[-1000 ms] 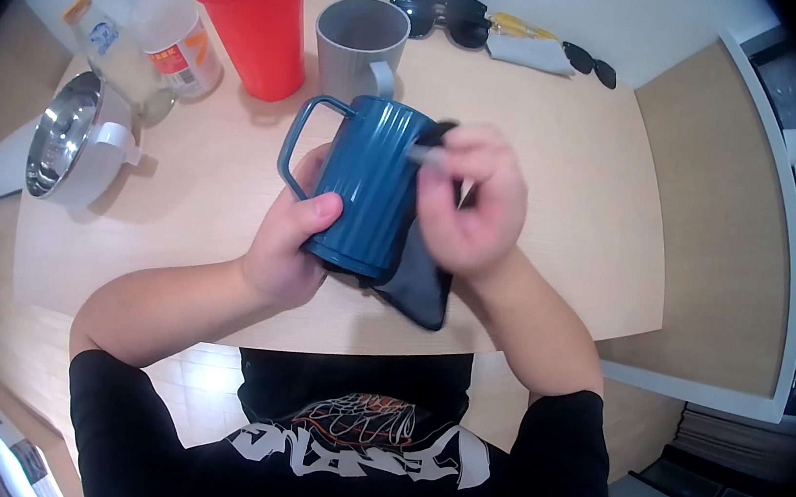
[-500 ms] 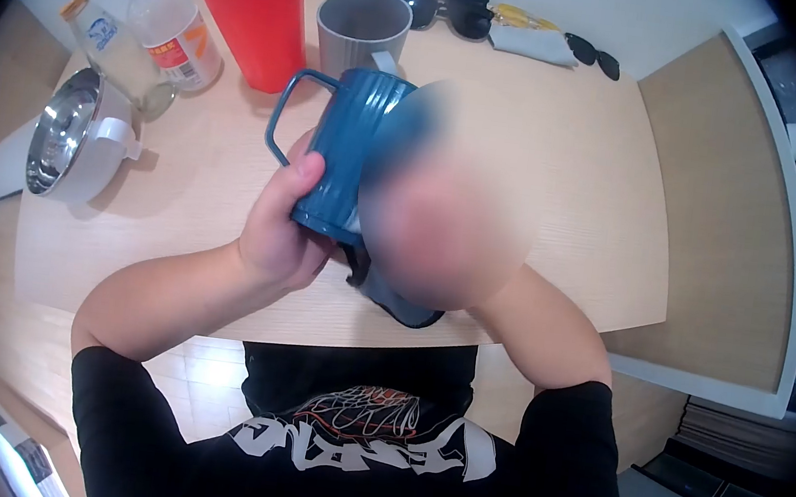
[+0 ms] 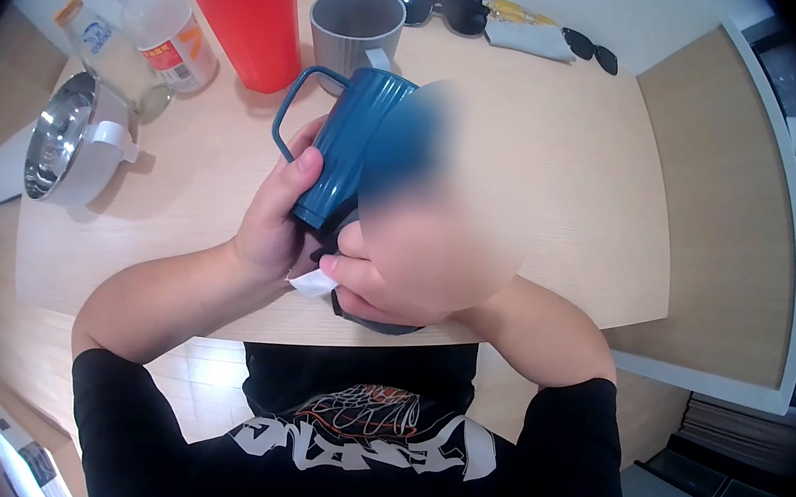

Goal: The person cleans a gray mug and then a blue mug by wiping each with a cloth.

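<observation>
A blue ribbed mug is tilted above the front part of the table, its handle toward the upper left. My left hand is closed around the mug's left side, thumb on the outside below the handle. Close to the mug's base, my right hand has its fingers curled around a dark grey cloth. A white tag-like piece sticks out by the right fingertips. A round blur hides part of the mug and much of the right hand.
Behind the mug stands a grey cup, with a red shaker bottle beside it. To the left are a plastic bottle, a glass bottle and a white steel-lined bowl. Sunglasses lie along the back; a wooden panel bounds the right.
My right hand has moved left and slightly down with the cloth, to the mug's base. The white piece now shows at its fingers. The mug has tilted a little more; my left hand keeps its hold.
</observation>
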Tool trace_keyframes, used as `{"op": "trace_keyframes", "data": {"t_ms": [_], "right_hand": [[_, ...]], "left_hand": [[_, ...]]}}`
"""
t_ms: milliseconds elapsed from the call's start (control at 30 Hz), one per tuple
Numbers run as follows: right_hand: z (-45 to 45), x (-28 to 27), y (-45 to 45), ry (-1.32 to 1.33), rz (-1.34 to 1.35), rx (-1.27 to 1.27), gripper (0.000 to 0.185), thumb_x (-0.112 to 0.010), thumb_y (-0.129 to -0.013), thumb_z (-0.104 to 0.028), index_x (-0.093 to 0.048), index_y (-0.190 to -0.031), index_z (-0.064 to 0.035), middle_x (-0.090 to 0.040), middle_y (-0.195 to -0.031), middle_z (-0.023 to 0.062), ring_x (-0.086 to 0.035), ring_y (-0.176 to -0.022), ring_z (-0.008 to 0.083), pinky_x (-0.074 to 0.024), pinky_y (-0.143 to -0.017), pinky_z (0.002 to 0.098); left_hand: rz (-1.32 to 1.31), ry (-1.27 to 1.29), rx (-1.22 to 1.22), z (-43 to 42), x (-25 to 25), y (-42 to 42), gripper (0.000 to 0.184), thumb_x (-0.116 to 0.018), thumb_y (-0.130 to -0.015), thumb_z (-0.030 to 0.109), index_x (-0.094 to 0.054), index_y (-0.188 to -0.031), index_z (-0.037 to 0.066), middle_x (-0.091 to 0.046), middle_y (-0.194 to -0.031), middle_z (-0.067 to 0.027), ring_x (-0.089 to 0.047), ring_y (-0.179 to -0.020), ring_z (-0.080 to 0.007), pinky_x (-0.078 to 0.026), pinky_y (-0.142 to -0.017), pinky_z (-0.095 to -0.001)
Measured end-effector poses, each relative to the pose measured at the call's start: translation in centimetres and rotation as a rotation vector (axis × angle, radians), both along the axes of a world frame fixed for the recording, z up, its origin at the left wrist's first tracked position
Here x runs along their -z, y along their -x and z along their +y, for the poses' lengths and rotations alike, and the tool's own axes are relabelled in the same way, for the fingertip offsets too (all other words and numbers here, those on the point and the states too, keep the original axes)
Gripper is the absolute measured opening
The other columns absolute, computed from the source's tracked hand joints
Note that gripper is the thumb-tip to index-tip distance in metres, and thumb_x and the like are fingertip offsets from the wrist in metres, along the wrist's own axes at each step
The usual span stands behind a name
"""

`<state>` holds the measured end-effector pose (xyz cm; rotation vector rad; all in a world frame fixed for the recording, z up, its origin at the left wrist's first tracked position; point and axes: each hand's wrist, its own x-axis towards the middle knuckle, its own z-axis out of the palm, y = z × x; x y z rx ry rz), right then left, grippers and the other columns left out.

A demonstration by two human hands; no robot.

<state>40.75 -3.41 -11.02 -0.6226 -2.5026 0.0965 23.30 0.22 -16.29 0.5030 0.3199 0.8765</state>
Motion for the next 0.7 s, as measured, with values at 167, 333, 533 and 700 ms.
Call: {"op": "trace_keyframes", "data": {"t_ms": [167,333,533,700], "right_hand": [[1.2,1.4,-2.0,-0.009,0.273,0.272,0.01,-0.067,-0.08,-0.018,-0.067,-0.081,-0.0072,-0.064,-0.081,0.0095,-0.062,-0.073,0.0243,-0.0485,-0.061,0.0372],[1.9,2.1,-2.3,0.039,0.514,0.332,0.012,-0.067,-0.08,-0.019,-0.067,-0.082,-0.008,-0.063,-0.079,0.0091,-0.062,-0.071,0.0247,-0.0487,-0.061,0.0379],[-0.2,0.1,0.0,0.061,0.015,0.014,0.015,-0.069,-0.08,-0.023,-0.066,-0.086,-0.0096,-0.059,-0.074,0.0067,-0.059,-0.068,0.0265,-0.0444,-0.059,0.0409],[0.7,-0.4,-1.7,-0.005,0.173,0.235,0.014,-0.072,-0.081,-0.014,-0.065,-0.091,-0.0069,-0.062,-0.08,0.0086,-0.059,-0.064,0.0235,-0.0457,-0.056,0.0373]], "left_hand": [[0.016,-0.035,-0.005,-0.2,-0.7,0.1,0.064,-0.061,-0.094,0.034,-0.037,-0.144,0.001,-0.057,-0.128,-0.0159,-0.059,-0.118,-0.0237,-0.048,-0.103,-0.0379],[0.058,-0.032,0.008,-0.3,-1.1,-0.2,0.068,-0.065,-0.091,0.033,-0.038,-0.143,0.0,-0.058,-0.128,-0.0148,-0.06,-0.115,-0.0226,-0.051,-0.097,-0.0357],[-0.01,-0.073,0.08,-0.1,-0.1,0.4,0.062,-0.067,-0.09,0.032,-0.044,-0.136,0.0,-0.061,-0.124,-0.0143,-0.06,-0.114,-0.0233,-0.051,-0.096,-0.0354],[-0.053,-0.013,0.08,-0.2,-0.4,0.1,0.063,-0.067,-0.089,0.033,-0.044,-0.137,0.0,-0.061,-0.124,-0.0165,-0.061,-0.115,-0.0251,-0.05,-0.099,-0.0382]]}}
